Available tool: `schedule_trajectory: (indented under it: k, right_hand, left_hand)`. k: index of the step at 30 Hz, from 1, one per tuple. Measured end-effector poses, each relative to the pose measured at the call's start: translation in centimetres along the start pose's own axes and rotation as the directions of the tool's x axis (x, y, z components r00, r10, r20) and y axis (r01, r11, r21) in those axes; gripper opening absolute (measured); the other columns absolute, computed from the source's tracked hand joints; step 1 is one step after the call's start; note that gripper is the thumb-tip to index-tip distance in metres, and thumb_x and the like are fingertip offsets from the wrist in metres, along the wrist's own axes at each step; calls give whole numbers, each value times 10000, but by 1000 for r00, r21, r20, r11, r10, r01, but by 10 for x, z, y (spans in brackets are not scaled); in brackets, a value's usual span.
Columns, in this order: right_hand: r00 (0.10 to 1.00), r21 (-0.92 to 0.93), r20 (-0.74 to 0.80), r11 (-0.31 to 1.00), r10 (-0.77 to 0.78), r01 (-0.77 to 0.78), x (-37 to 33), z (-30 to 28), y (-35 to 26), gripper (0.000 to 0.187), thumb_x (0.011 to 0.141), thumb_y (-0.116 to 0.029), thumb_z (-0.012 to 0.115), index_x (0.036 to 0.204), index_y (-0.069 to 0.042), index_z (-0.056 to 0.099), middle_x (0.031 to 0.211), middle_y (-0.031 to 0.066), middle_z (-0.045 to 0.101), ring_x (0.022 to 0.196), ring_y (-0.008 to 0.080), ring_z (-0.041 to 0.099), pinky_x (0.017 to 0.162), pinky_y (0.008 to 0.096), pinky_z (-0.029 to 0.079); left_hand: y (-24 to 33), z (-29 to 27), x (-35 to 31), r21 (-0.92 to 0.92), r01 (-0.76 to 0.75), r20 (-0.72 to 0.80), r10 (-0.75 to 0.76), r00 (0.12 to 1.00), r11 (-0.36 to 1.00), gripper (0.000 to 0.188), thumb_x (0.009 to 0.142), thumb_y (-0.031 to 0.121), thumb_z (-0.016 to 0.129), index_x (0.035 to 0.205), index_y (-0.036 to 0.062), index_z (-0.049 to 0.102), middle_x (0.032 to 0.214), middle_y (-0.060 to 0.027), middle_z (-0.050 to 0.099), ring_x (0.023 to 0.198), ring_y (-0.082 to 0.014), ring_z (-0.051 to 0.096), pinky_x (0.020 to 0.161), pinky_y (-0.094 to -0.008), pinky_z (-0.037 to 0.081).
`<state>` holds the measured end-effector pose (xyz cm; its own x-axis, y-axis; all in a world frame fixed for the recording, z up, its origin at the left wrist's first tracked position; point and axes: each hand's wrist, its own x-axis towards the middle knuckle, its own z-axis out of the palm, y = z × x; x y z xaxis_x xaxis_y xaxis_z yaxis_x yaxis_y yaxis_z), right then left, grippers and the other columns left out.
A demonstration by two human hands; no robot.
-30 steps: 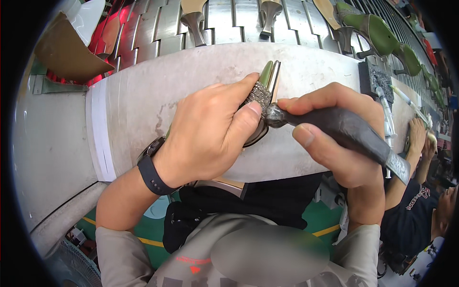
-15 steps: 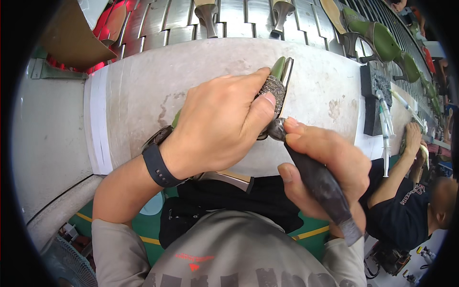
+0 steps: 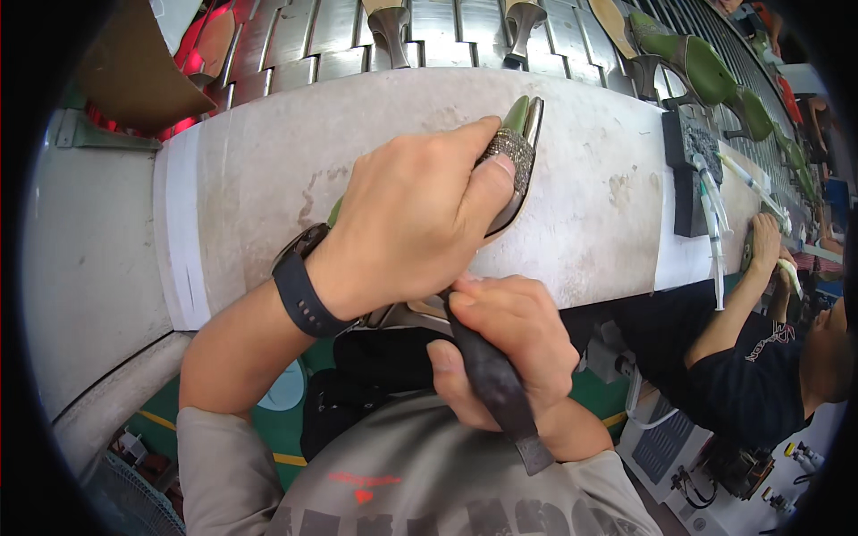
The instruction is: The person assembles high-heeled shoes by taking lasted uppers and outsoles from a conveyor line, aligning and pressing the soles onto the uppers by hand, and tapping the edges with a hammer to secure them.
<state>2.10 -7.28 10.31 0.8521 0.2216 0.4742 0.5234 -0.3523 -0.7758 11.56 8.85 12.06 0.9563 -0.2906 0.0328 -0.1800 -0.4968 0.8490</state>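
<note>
On the pale worktable, my left hand (image 3: 407,210) is closed over a green shoe with a pointed toe and a glittery band (image 3: 509,147). Its thumb and forefinger press on the band, and the palm hides most of the shoe. Close below it, my right hand (image 3: 527,344) grips a dark hammer-like tool (image 3: 492,375) with a flared flat end pointing down toward me. The tool's upper end is hidden by my fingers and left hand. A tan piece with a shiny edge (image 3: 427,309) shows partly below my left wrist, at the table's near edge.
Beyond the worktable (image 3: 590,205) runs a metal slatted conveyor (image 3: 456,40) carrying heeled soles (image 3: 387,36) and green shoes (image 3: 710,71). A black block (image 3: 684,170) and syringes (image 3: 712,214) lie at the right. A co-worker (image 3: 742,357) works beyond them. A brown panel (image 3: 134,67) stands at far left.
My right hand and the tool have moved left and down, away from the shoe's edge, to just below my left hand. My left hand still holds the shoe, nearly unmoved.
</note>
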Motion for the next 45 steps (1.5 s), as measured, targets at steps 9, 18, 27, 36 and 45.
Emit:
schedule_trajectory:
  k: [9, 18, 27, 36, 45]
  right_hand:
    - [987, -132, 31, 978, -159, 162, 16, -27, 15, 357, 784, -44, 851, 1100, 46, 710, 1068, 222, 761, 1016, 393, 761, 922, 449, 621]
    - [982, -14, 144, 992, -119, 122, 8, -9, 11, 367, 764, -31, 843, 1086, 72, 701, 1094, 268, 752, 999, 392, 762, 880, 434, 635]
    - [950, 32, 296, 995, -104, 99, 18, -13, 2, 369, 733, -39, 860, 1050, 69, 704, 1063, 265, 757, 959, 389, 765, 842, 428, 648]
    - [967, -163, 140, 958, -214, 236, 7, -13, 16, 385, 755, -61, 865, 1088, 38, 699, 1114, 240, 747, 1016, 394, 760, 902, 436, 643]
    - [953, -412, 172, 860, -250, 300, 17, -2, -7, 357, 792, -50, 844, 1108, 46, 707, 1052, 221, 753, 966, 403, 745, 851, 433, 632]
  left_hand:
    - [-44, -15, -14, 31, -177, -14, 178, 984, 984, 329, 1066, 223, 585, 1151, -58, 732, 1072, -226, 756, 974, -375, 725, 884, -412, 557]
    - [-45, -2, -21, 151, -223, -159, 247, 956, 963, 223, 1023, 188, 644, 1029, 0, 763, 876, -150, 739, 806, -353, 668, 742, -438, 531]
    - [-42, 1, -18, 193, -228, -169, 261, 950, 954, 201, 1010, 175, 655, 1010, 5, 762, 868, -146, 740, 778, -350, 663, 713, -436, 531]
    - [-50, 1, -21, 129, -251, -218, 275, 936, 959, 228, 1019, 183, 650, 1025, -5, 778, 895, -162, 760, 799, -353, 682, 735, -425, 545]
    - [-46, -2, -15, 176, -250, -172, 280, 944, 952, 236, 1024, 180, 647, 1039, -17, 776, 915, -175, 766, 810, -360, 692, 744, -429, 554]
